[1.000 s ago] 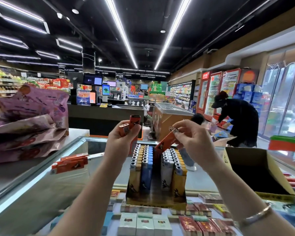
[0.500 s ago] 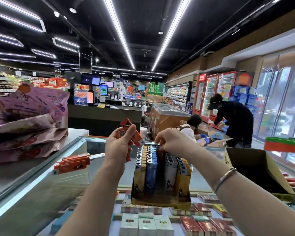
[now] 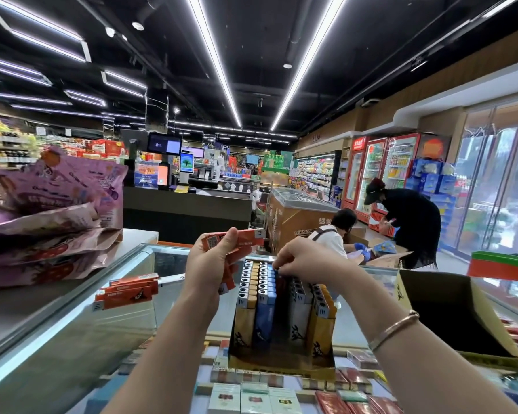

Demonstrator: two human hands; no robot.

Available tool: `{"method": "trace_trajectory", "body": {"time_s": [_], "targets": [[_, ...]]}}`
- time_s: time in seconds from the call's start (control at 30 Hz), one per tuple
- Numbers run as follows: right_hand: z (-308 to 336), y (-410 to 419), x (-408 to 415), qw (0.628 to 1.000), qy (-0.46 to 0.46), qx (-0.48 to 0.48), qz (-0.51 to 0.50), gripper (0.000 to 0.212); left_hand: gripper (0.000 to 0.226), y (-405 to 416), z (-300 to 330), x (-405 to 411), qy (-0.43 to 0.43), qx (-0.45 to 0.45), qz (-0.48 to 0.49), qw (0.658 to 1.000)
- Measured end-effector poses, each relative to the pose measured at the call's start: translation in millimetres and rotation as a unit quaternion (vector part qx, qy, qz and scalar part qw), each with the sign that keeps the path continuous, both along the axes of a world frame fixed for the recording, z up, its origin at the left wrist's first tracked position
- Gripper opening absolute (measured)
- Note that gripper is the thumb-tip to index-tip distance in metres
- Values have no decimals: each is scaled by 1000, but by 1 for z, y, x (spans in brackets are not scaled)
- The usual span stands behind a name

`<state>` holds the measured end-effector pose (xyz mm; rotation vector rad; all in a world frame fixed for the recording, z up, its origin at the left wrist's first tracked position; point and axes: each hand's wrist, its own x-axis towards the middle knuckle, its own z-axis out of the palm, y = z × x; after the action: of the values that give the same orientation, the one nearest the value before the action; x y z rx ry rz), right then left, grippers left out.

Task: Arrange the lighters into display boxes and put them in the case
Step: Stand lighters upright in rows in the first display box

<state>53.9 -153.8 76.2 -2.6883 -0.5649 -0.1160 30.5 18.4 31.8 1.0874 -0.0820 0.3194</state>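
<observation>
Nearest, cigarette packs (image 3: 253,397) lie under the glass case top (image 3: 81,333). On that glass stands the display box (image 3: 281,358), its rows of upright lighters (image 3: 262,289) coloured yellow, blue, white and yellow, with a dark gap in the middle row. Your right hand (image 3: 304,259) reaches down over the box's far end, fingertips curled into the middle row at the lighter tops; whether they pinch a lighter cannot be told. Your left hand (image 3: 213,262) is raised just left of the box, fingers wrapped round a bunch of orange lighters (image 3: 237,242). More orange lighters (image 3: 124,292) lie on the glass further left. An open cardboard carton (image 3: 449,312) sits to the right. Purple bags (image 3: 51,216) are piled on the left counter. Beyond, two people (image 3: 407,225) bend over boxes on the floor.
</observation>
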Motion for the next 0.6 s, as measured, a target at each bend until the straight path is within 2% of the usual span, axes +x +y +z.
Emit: {"method": "trace_trajectory", "body": {"time_s": [0.07,0.1,0.17,0.23,0.3,0.4,0.47,0.6], "targets": [[-1,-4,-2,997,-12,77,9,17,37,0,0,-1,-7,-1,-8,1000],[-1,-5,-2,989,-24,146,13,16,39,0,1,-1,-12,4,-13,1000],[4,-6,-6,948,-4,313,48,15,41,0,3,-3,-28,22,-24,999],[8,-1,-11,898,46,420,121,19,42,-1,5,-4,-50,52,-27,997],[10,5,-15,874,57,455,164,19,45,-2,7,-4,-74,76,-27,994],[13,12,-20,856,38,488,168,17,39,-4,8,-4,-103,97,-15,990],[12,11,-21,840,9,523,142,17,33,-6,8,-6,-108,108,-7,988],[3,-2,-19,811,-58,578,66,15,50,-7,6,-6,-62,122,59,989]]}}
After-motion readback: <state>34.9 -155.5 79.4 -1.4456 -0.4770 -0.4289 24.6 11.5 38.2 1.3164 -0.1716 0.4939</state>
